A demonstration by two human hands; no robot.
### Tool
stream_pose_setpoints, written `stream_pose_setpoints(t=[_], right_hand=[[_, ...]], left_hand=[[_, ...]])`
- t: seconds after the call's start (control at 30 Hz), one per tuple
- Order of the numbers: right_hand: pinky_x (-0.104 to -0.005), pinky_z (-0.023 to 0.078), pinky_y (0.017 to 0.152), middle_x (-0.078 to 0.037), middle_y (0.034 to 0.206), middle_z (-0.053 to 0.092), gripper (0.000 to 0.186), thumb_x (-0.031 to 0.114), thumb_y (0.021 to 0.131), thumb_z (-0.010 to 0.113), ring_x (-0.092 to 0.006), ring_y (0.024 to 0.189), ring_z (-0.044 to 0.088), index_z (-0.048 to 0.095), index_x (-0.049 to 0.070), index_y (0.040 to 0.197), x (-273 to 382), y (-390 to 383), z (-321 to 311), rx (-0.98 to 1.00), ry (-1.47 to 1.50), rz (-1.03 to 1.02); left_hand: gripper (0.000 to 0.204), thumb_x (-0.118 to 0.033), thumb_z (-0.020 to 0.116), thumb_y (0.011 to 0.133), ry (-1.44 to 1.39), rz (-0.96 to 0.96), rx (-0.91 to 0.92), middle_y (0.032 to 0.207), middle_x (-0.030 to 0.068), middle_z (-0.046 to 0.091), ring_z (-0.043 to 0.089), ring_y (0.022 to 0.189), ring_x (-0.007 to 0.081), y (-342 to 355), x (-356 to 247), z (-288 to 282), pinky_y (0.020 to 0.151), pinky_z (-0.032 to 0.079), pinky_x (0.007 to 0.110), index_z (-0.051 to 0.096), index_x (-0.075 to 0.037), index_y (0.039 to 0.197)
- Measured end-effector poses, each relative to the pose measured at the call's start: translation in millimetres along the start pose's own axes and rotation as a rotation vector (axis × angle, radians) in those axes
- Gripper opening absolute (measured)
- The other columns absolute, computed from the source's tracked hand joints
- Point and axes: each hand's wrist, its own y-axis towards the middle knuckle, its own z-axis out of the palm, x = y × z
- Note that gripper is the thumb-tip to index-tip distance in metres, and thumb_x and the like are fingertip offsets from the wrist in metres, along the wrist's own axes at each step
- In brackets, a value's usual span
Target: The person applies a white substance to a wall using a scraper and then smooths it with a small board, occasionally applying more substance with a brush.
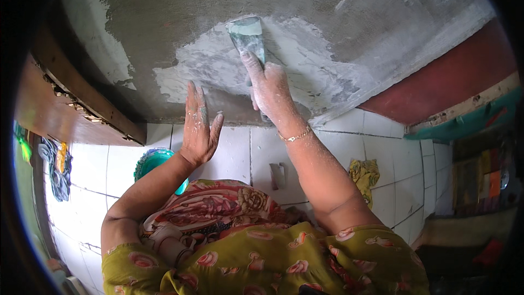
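My right hand, dusted with white powder, is closed round the handle of a putty knife. Its broad blade points up and lies against a grey cement wall, over an irregular white patch of filler. To the left, my left hand is raised near the bottom of the wall with fingers stretched out, holding nothing. Flecks of white cling to those fingers. Whether they touch the wall I cannot tell. Below my left hand stands a teal tub, partly hidden by my forearm.
White floor tiles run along the wall. A small flat piece lies between my arms, and a yellow patterned cloth right of my right forearm. Wooden furniture flanks the left; a dark red panel the right.
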Motion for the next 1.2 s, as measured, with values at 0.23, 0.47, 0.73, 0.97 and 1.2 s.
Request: stream_pose_setpoints(t=[0.23, 0.47, 0.73, 0.97, 1.2], right_hand=[[-0.0288, 0.033, 0.034, -0.001, 0.052, 0.046, 0.050, 0.047, 0.092, 0.052, -0.0115, 0.038, 0.042, 0.051, 0.002, 0.070, -66.5, -20.0, 5.0, -0.063, -0.017, -0.012], [-0.0273, 0.031, 0.034, 0.001, 0.052, 0.044, 0.045, 0.043, 0.094, 0.051, -0.0097, 0.038, 0.039, 0.051, 0.004, 0.071, 2.4, 12.6, 26.2, -0.030, 0.021, -0.066], [-0.0307, 0.037, 0.039, -0.001, 0.051, 0.046, 0.046, 0.041, 0.095, 0.051, -0.0129, 0.039, 0.042, 0.054, 0.001, 0.073, -47.7, -17.5, 27.2, -0.096, -0.007, -0.101], [-0.0320, 0.038, 0.042, -0.002, 0.052, 0.048, 0.050, 0.042, 0.095, 0.050, -0.0141, 0.043, 0.045, 0.052, 0.001, 0.068, 2.5, 4.9, 31.3, -0.021, -0.013, -0.226], [-0.0316, 0.040, 0.046, -0.004, 0.053, 0.050, 0.049, 0.042, 0.095, 0.050, -0.0133, 0.045, 0.046, 0.053, 0.000, 0.069, -31.8, -13.1, 34.6, -0.065, -0.028, -0.136]], left_hand=[[0.075, -0.025, 0.048, 0.094, -0.017, -0.011, -0.042, 0.149, 0.0339, -0.002, 0.009, 0.138, 0.0497, 5.6, -3.3, -5.6, 0.113, 0.010, 0.052, 0.003, 0.006, 0.145], [0.074, -0.024, 0.048, 0.094, -0.024, -0.038, -0.032, 0.149, 0.0341, -0.003, 0.009, 0.138, 0.0496, -0.2, -2.7, -8.6, 0.113, 0.010, 0.052, 0.004, 0.005, 0.145], [0.073, -0.024, 0.048, 0.094, -0.009, -0.034, -0.055, 0.149, 0.0341, -0.002, 0.009, 0.138, 0.0498, -2.7, -1.4, -14.7, 0.113, 0.011, 0.052, 0.005, 0.007, 0.145], [0.073, -0.025, 0.048, 0.095, -0.025, -0.054, -0.041, 0.149, 0.0337, -0.003, 0.008, 0.138, 0.0498, -6.5, -4.7, -12.1, 0.113, 0.010, 0.051, 0.005, 0.007, 0.145], [0.068, -0.019, 0.045, 0.095, -0.019, -0.065, -0.053, 0.152, 0.0290, -0.002, 0.009, 0.140, 0.0447, -8.8, -7.4, -11.4, 0.113, 0.015, 0.045, 0.006, 0.004, 0.146]])
